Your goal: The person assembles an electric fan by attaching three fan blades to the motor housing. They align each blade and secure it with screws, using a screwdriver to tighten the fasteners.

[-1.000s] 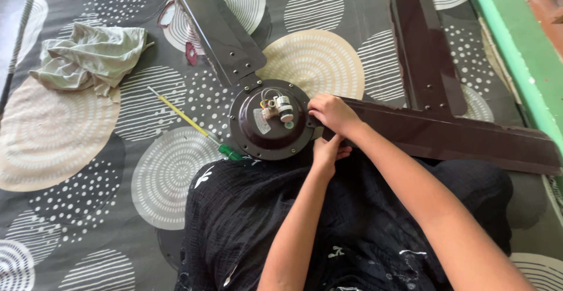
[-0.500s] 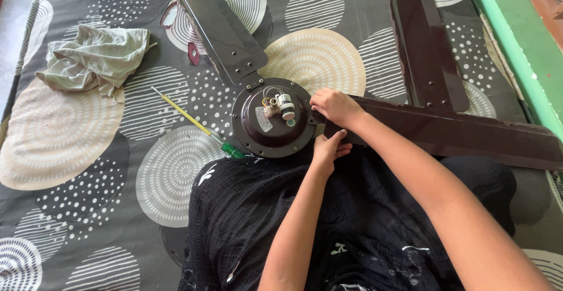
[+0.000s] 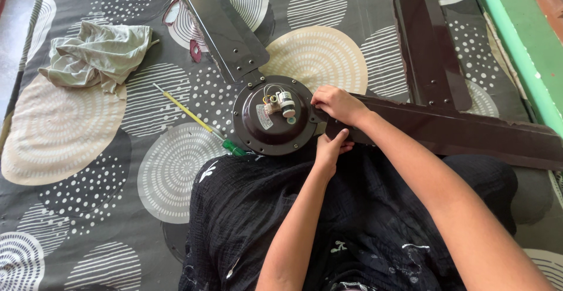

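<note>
Brown fan blade (image 3: 457, 132) under fingers (image 3: 321, 99)

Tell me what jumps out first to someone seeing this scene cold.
The round dark brown fan motor housing at the centre, with small wired parts on top, draws the eye, its long brown blades spreading across the circle-patterned mat. The right hand and left hand meet at the blade joint on the housing's right edge. To the left lie a yellow-shafted screwdriver with a green handle and a crumpled pale green cloth.
</note>
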